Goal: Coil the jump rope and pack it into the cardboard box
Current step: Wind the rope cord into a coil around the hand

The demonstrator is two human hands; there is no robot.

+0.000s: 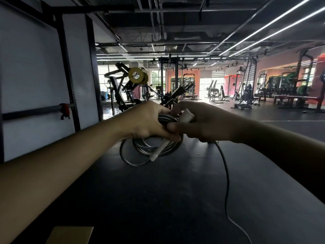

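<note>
Both hands are up at chest height in a gym, meeting in the middle of the view. Left hand (146,122) is closed round the rope (151,150), w/ several grey loops bunched in its grip and hanging below the fist. One white handle (159,150) pokes down & left out of the fist, tilted, lying across the loops. Right hand (198,122) is closed too, pinching the 2nd white handle (186,115) just beside the left fingers; that handle tilts up-left. Hands touch or nearly so, can't tell which. A loose tail of rope drops from under the right hand, runs down & curves off the bottom edge at right. Below is dark floor (158,199). Tan box (70,235) corner shows at bottom left, well apart from the rope. Weight machines (126,85) stand far behind.
</note>
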